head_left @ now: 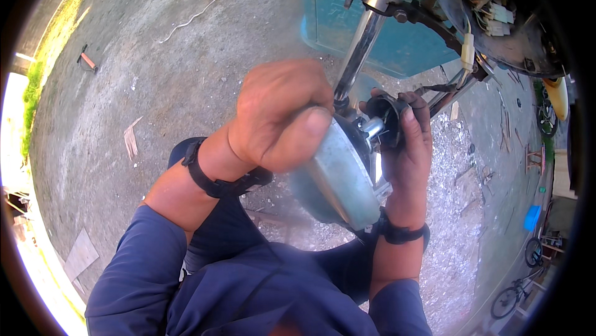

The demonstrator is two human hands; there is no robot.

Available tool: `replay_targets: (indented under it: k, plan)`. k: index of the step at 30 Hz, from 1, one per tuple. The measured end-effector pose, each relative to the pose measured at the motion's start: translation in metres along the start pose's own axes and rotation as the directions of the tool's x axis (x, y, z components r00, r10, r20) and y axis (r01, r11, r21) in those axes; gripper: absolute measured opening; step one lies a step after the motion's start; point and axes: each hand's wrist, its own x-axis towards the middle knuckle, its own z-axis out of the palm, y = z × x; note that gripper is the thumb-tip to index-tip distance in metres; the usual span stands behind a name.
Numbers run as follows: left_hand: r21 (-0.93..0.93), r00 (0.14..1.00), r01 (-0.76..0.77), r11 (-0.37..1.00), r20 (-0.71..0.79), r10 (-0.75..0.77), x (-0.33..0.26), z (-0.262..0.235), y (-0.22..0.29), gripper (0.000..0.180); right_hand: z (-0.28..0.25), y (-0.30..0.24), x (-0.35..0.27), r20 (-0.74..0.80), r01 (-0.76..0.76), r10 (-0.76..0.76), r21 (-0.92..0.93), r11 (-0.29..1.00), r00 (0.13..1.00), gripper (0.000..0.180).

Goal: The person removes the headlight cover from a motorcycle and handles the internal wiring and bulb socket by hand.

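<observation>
A round headlight (344, 171) with a pale glass lens and metal rim is tilted above my lap. My left hand (282, 118) is closed over its upper rim, the fingertips hidden behind it. At the back of the lamp, a silvery bulb base (372, 128) sticks out. My right hand (411, 140) holds a black rubber cap (390, 122) around that base, thumb on the near side and fingers on the far side. Whether the cap touches the lamp, I cannot tell. Above the lamp rises a chrome fork tube (366, 38) of a motorcycle.
An open black headlight shell (496, 38) full of wires hangs at upper right, with a white connector (467, 50) dangling below. Behind the fork stands a teal plastic bin (329, 22). An orange-handled tool (88, 61) lies on the concrete at left. Bicycles (506, 302) stand far right.
</observation>
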Motion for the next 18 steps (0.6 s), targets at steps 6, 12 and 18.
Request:
replay_targets:
  k: [6,12,18]
  plan:
    - [-0.244,0.971,0.189,0.951,-0.101,-0.219,-0.007,0.01,-0.003,0.024,0.006,-0.008,-0.001,0.044,-0.106,0.1,0.148,0.983,0.994,0.043]
    - [-0.384,0.915,0.344,0.857,-0.068,-0.397,-0.009,0.012,0.001,0.036,0.008,-0.01,-0.003,0.075,-0.106,0.095,0.15,0.983,0.993,0.053]
    - [-0.37,0.867,0.426,0.826,-0.094,-0.489,-0.007,0.014,-0.001,0.048,0.004,-0.012,0.002,-0.017,0.021,-0.02,0.075,0.997,1.0,0.047]
